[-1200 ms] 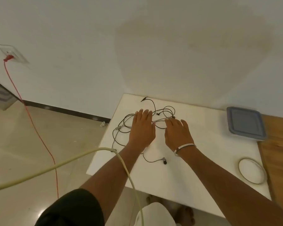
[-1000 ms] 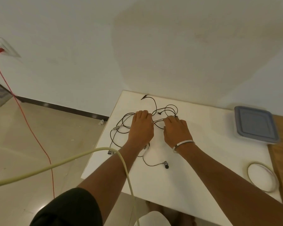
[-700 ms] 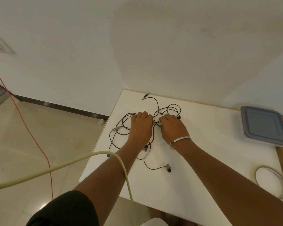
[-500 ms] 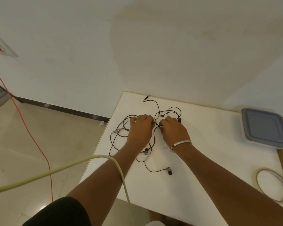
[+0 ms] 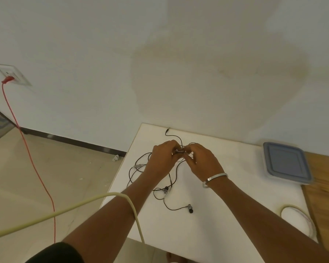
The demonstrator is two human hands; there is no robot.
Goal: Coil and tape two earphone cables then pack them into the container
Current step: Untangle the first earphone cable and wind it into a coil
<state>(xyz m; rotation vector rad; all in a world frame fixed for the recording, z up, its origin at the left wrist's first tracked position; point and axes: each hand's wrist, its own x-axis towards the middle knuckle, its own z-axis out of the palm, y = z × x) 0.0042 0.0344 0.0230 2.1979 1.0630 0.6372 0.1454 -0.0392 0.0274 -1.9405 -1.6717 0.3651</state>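
— Black thin earphone cables [image 5: 160, 179] lie tangled on the white counter [image 5: 226, 215], toward its far left corner. Where are the hands?

— Both are raised just above the tangle. The left hand [image 5: 162, 160] and right hand [image 5: 201, 161] meet fingertip to fingertip, each pinching one end of a small dark metal piece on the cable [image 5: 179, 152].

— How does that piece lie?

— Its long axis runs left to right between the hands; slack wire trails toward the near edge, ending in a silver earbud [image 5: 190, 208].

— And the container?

— The grey-blue lidded plastic container [image 5: 287, 163] sits by the far right edge, nearer the right hand; a clear tape roll [image 5: 297, 221] lies nearer us. No writing is readable.
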